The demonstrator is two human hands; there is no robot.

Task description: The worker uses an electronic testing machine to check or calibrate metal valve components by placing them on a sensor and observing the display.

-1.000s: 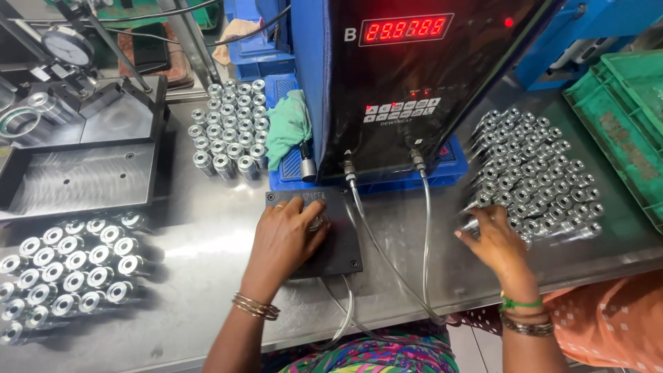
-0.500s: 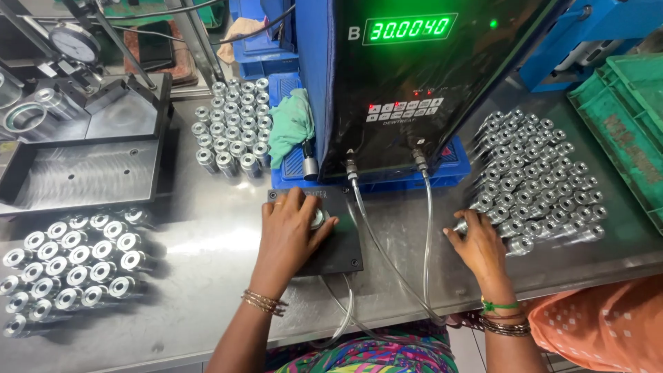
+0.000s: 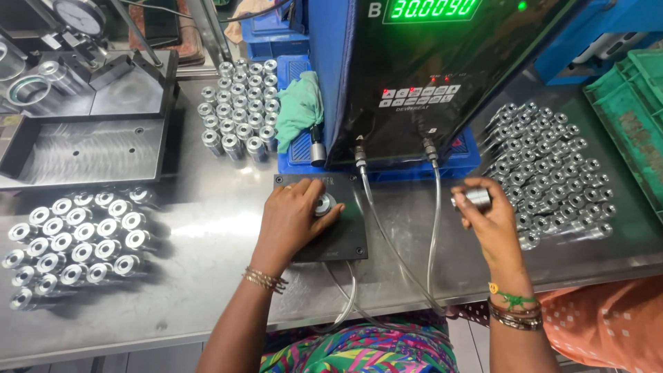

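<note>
Two hands: both working at once over the brushed steel bench (image 3: 207, 228).
Left hand (image 3: 293, 217): resting on the black square gauge plate (image 3: 342, 238), fingers curling down around a small silver ring-shaped part (image 3: 324, 205) sitting on the plate's post, holding it seated.
Right hand (image 3: 492, 221): lifting clear of the bench, fingertips pinching closed on a short shiny steel cylinder (image 3: 475, 199), held sideways just beside the right-hand batch.
Right-hand batch (image 3: 552, 173): many like cylinders lying packed together, near the green plastic crate (image 3: 632, 117).
Left-hand batch (image 3: 76, 242): rows of the same parts lying on the bench, well apart from the plate.
Rear batch (image 3: 238, 114): more cylinders standing upright beside a crumpled green cloth (image 3: 298, 110).
Readout: black upright gauge box (image 3: 428, 76) showing green digits, clear air hoses (image 3: 431, 235) running down from it past the plate.
Risk, slipping: judging by the fingertip-only pinch, the smooth cylinder possibly dropping and rolling into the right-hand batch, mixing measured with unmeasured.
Risk, false reading: the ring possibly tilting on the post under uneven finger pressure.
Risk, snagging: the right wrist possibly catching the loose hoses while crossing toward the plate.
</note>
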